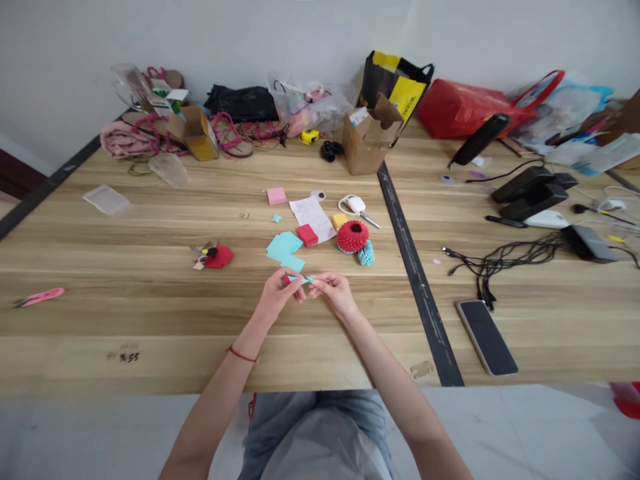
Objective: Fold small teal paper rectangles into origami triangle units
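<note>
My left hand (pixel 275 293) and my right hand (pixel 336 293) meet over the table's near middle, fingers pinched. Between them is a small folded piece of light blue paper (pixel 309 279), gripped at both ends. A bit of red shows at my left fingers; I cannot make out what it is. Just beyond my hands lie loose light blue paper sheets (pixel 283 245). A stack of red paper (pixel 307 235) rests on a written sheet (pixel 309 213). To the right stands a model of folded red and blue paper (pixel 353 235). A small blue folded piece (pixel 277 218) lies farther back.
Pink paper (pixel 277 195), yellow paper (pixel 339 221) and scissors (pixel 370 220) lie beyond. Keys (pixel 205 255) and pink snips (pixel 40 297) are left. A phone (pixel 487 337) and black cables (pixel 493 260) lie right of the black strip (pixel 420 280). Boxes and bags line the wall.
</note>
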`<state>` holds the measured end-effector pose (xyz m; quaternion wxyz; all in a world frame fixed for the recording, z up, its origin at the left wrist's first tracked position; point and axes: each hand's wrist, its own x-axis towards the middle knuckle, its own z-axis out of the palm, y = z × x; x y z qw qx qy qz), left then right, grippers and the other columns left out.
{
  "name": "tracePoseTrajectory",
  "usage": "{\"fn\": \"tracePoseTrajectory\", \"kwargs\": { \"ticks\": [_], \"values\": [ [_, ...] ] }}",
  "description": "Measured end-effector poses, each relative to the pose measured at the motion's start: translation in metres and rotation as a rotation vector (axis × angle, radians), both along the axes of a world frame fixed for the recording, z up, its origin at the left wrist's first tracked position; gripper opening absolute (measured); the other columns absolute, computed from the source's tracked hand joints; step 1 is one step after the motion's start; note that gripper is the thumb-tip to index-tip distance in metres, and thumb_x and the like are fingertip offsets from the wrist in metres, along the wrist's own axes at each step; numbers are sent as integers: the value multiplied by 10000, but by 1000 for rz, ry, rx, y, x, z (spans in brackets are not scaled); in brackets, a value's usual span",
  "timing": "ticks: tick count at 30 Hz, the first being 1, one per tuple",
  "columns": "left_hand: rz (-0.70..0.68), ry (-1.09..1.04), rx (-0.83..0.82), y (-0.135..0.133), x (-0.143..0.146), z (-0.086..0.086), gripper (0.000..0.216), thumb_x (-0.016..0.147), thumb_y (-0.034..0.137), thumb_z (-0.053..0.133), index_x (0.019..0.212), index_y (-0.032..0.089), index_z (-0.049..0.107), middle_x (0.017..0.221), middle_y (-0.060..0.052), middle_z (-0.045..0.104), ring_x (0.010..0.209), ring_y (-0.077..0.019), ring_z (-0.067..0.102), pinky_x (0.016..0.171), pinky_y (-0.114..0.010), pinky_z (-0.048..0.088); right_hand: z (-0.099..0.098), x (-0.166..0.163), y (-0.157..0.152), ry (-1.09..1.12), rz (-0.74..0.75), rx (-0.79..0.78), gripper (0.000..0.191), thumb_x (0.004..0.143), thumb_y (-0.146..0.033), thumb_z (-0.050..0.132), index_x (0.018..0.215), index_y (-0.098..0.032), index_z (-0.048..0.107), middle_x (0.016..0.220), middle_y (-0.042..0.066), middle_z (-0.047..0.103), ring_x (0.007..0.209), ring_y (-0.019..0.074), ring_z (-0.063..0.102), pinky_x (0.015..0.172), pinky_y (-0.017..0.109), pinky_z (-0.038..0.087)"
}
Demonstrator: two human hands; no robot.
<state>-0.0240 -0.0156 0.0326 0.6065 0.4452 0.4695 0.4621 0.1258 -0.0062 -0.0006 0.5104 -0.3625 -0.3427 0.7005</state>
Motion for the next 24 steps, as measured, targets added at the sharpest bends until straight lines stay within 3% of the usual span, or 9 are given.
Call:
{"fn": "tracePoseTrajectory", "kwargs": {
  "ticks": [12,24],
  "values": [
    [16,69,70,-3,-2,0,250,713,324,679,767,144,515,487,30,610,414,-86,541,442,-191,444,5,1,-2,-111,-7,61,204,592,-316,784,704,-171,694,573,7,694,496,144,641,527,268,542],
    [37,60,29,-4,2,4,262,716,366,675,749,147,535,484,22,600,424,-97,538,452,-208,440,10,3,-5,-208,-73,126,223,597,-350,781,711,-181,692,586,11,695,526,163,653,563,292,550]
  ]
}}
